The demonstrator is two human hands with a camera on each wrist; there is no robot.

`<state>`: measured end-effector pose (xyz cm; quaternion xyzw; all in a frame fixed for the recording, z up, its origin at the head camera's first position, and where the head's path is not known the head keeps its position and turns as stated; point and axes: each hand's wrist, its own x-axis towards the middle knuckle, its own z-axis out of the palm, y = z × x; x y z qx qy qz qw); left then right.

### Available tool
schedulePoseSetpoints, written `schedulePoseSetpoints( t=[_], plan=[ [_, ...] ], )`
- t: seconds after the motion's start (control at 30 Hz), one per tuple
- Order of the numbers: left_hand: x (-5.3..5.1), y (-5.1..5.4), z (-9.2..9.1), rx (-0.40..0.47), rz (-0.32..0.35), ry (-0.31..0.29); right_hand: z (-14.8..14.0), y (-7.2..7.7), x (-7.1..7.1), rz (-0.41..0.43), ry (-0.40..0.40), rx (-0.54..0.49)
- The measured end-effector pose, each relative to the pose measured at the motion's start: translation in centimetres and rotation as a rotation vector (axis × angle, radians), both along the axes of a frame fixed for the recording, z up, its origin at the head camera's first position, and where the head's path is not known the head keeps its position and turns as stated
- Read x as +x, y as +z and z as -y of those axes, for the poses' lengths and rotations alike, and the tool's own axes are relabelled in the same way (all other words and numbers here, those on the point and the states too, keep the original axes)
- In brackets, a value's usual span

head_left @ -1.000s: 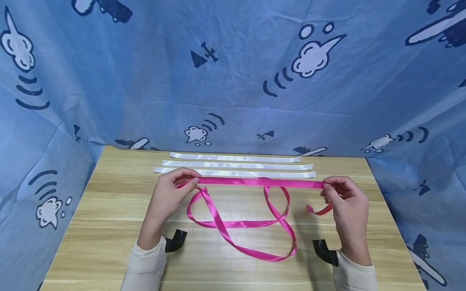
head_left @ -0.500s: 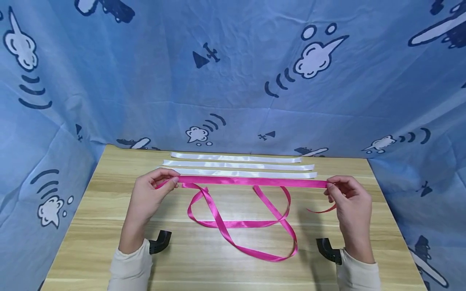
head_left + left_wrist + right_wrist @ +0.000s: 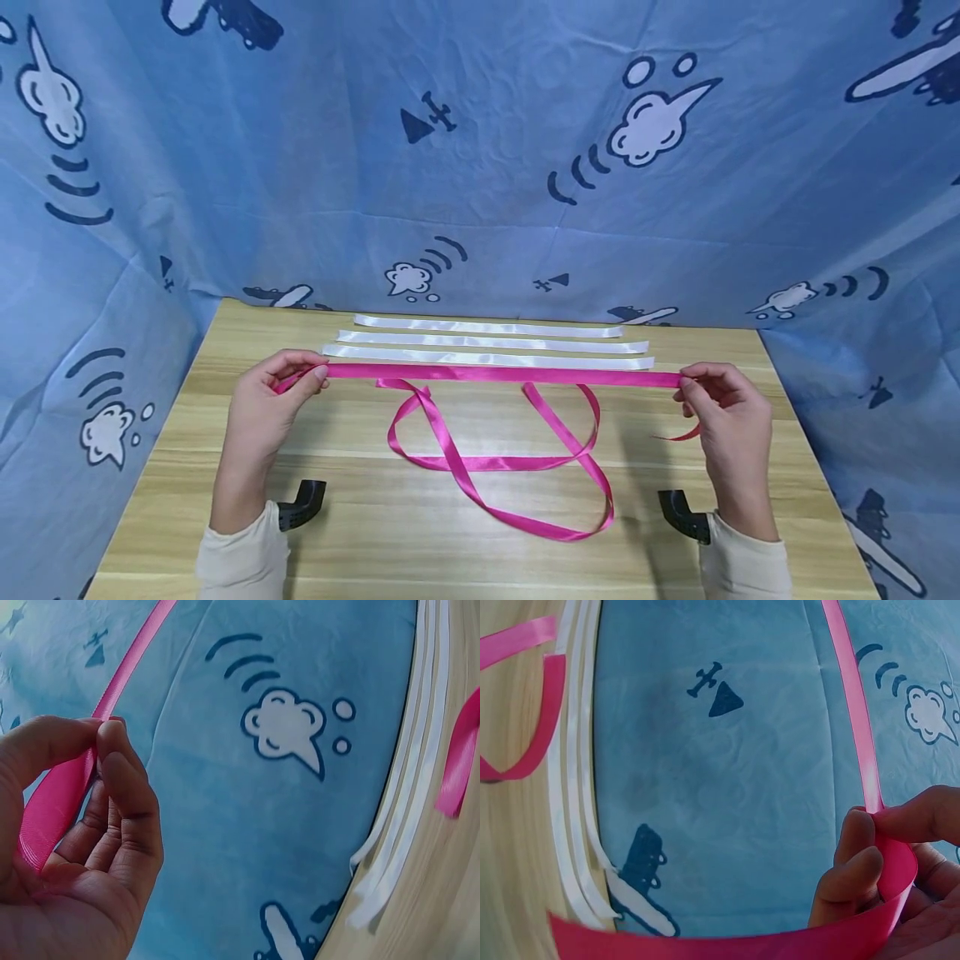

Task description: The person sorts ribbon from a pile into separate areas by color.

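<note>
A pink ribbon is stretched straight between my two hands, in front of the white strips. Thumb and fingertips of my left hand pinch its left part; a fold of it lies inside the palm in the left wrist view. My right hand pinches the other end part between thumb and fingers, and a short tail curls away below it. More pink ribbon lies in loose loops on the table between the hands. The stretched ribbon covers part of these loops, and I cannot tell whether they join it.
Three white ribbon strips, the front one nearest the pink ribbon, lie side by side along the table's back edge. A blue patterned cloth hangs behind and at both sides. Bare wood of the table shows in front of the loops.
My left hand has moved left, and the straight length of pink ribbon between my hands has grown. My right hand has shifted slightly right; the loops on the table stay nearly in place.
</note>
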<state>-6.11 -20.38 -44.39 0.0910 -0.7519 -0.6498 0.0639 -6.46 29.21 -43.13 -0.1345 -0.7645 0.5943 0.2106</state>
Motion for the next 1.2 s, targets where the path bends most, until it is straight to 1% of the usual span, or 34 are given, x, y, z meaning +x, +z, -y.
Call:
schedulePoseSetpoints(
  t=[0.1,0.27,0.43,0.6,0.77,0.9,1.2],
  plan=[
    [0.2,-0.2,0.8,0.043,0.006,0.034,-0.3,-0.2,-0.1,0.012,-0.003,-0.018],
    [0.5,-0.4,1.8,0.101,0.014,0.081,-0.8,-0.4,-0.2,0.018,-0.006,-0.077],
    [0.8,-0.6,2.6,0.122,0.040,0.120,-1.2,-0.6,-0.2,0.016,-0.016,-0.108],
    [0.9,-0.8,3.4,0.116,0.059,0.154,-1.8,-0.8,-0.2,-0.001,-0.020,-0.127],
    [0.9,-1.0,4.1,0.140,0.048,0.168,-2.1,-1.0,-0.1,-0.017,-0.027,-0.149],
    [1.0,-1.1,4.6,0.136,0.045,0.181,-2.3,-1.1,-0.1,-0.037,-0.023,-0.176],
    [1.2,-1.5,5.5,0.155,0.013,0.218,-2.9,-1.4,0.1,-0.024,-0.051,-0.187]
  ],
)
